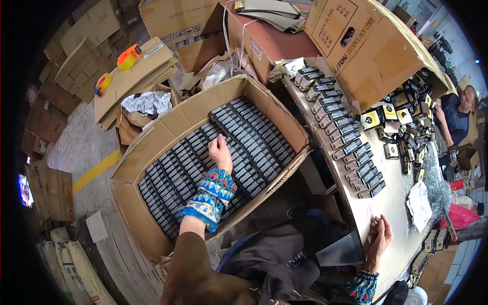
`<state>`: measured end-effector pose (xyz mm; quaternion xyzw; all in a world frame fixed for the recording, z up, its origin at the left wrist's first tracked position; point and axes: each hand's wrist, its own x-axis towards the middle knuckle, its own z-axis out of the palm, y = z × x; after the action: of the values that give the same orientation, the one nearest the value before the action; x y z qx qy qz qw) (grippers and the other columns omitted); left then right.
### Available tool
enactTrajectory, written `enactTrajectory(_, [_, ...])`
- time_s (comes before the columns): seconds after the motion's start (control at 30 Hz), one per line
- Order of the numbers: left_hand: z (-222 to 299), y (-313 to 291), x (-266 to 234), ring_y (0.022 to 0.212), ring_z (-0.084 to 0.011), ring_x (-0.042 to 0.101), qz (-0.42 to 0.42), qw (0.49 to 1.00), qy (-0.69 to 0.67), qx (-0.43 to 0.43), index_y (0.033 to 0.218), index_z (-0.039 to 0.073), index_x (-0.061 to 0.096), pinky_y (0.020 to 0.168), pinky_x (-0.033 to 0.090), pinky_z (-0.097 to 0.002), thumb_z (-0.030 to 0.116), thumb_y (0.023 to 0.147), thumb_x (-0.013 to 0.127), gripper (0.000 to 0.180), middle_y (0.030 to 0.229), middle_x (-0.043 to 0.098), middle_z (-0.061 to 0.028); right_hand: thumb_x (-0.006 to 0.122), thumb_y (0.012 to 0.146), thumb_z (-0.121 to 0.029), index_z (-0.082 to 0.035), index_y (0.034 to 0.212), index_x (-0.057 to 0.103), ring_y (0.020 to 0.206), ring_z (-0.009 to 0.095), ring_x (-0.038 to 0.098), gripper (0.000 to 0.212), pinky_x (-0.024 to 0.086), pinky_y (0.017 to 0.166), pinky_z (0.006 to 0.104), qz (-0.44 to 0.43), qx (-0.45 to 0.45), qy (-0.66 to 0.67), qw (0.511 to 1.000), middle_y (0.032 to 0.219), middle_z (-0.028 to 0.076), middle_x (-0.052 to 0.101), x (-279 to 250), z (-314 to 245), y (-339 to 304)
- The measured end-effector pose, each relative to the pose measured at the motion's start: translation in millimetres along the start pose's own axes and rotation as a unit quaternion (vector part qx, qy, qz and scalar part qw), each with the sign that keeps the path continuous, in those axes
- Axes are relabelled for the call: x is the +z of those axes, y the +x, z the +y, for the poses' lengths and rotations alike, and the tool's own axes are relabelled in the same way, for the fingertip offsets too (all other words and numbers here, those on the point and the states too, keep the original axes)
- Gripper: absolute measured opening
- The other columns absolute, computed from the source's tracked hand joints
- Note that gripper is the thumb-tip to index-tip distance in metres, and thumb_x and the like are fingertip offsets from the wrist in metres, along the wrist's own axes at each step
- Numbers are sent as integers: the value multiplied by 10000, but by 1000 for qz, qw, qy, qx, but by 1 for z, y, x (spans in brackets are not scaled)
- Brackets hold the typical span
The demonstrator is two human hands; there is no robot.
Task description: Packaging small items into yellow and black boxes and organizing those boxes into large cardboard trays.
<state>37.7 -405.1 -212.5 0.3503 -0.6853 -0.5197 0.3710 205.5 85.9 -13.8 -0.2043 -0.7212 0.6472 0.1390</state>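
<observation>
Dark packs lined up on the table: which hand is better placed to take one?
Probably the right hand, at the table near these packs; the left hand is over the open carton.

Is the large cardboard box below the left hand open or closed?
Open: black packs show inside the box, beneath the left hand.

large dark capital lettering ran across the tilted brown carton beside the bench, with a smaller printed block near its hand hole. the brown carton at the top bore a printed line and a row of boxed handling symbols. a white label stuck to the stacked cardboard. print on the small dark packs in the open box and on the yellow-and-black packets was too small to read
</observation>
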Motion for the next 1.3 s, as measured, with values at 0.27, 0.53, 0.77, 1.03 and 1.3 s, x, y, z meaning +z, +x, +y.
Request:
enactTrajectory(0.27, [-13,27,-20,800,-384,607,-196,972,103,75,898,1,647,727,476,-432,333,941,601,338,843,652,-201,598,979,-156,15,1206,621,721,82,587,285,460,642,191,2,4,30,1000,960,67,690,1,-2,-3])
enactTrajectory(0.53, [-12,43,-23,916,-314,651,-218,974,58,-25,1018,-11,679,839,481,-375,367,998,497,420,984,708,-173,585,985,-145,31,1204,614,762,111,613,282,491,684,229,14,2,-4,1000,946,76,684,-4,-8,-7])
enactTrajectory(0.77, [196,-77,-9,1077,-343,540,-373,849,-22,374,1114,-8,595,956,428,-416,169,913,603,267,1119,581,-167,549,1000,-264,38,1202,634,1084,192,618,373,489,918,326,-14,-77,-56,995,1135,133,679,26,-35,52])
enactTrajectory(1.03, [254,-233,49,1397,-550,147,-404,741,81,531,1471,-3,278,1094,167,-661,556,865,601,886,1519,191,-328,410,1030,-456,-13,1407,470,1325,222,459,585,356,1098,352,-302,-44,-19,952,1425,135,504,104,-69,131])
enactTrajectory(1.3, [270,-242,51,1357,-479,266,-452,759,87,461,1377,-54,371,1113,262,-559,300,700,751,853,1395,343,-324,485,1019,-395,-13,1397,486,1322,198,445,537,314,1127,318,-427,10,76,901,1420,104,506,97,-64,133])
